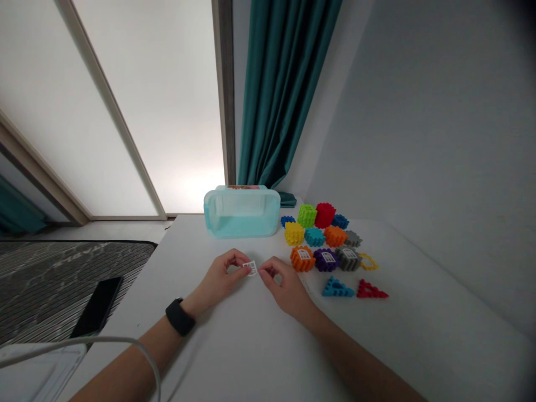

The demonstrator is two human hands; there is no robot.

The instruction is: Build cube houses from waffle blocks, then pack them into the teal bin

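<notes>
A: What's the left grip (218,277) doing?

B: Curled almost closed, thumb and fingers pinching the left edge of a small white printed tag (251,268), over the bench (234,352).

A: And the right grip (285,285)?

B: Also curled nearly closed, its fingertips (262,272) right at the tag's other edge. I can't tell whether they have hold of it.

A: So the tag sits between them?

B: Yes, between the two grips, at about their height.

A: What's around them?

B: Just beyond the right grip, an orange notched block (302,259) bears a similar white tag, beside a purple notched block (325,259) and a grey notched block (347,258). A blue triangular piece (337,288) and a red triangular piece (372,290) lie further right. Ahead of both grips stands a translucent aqua plastic box (242,212). Left of the left grip, a black smartphone (97,307) lies at the bench's edge.
</notes>
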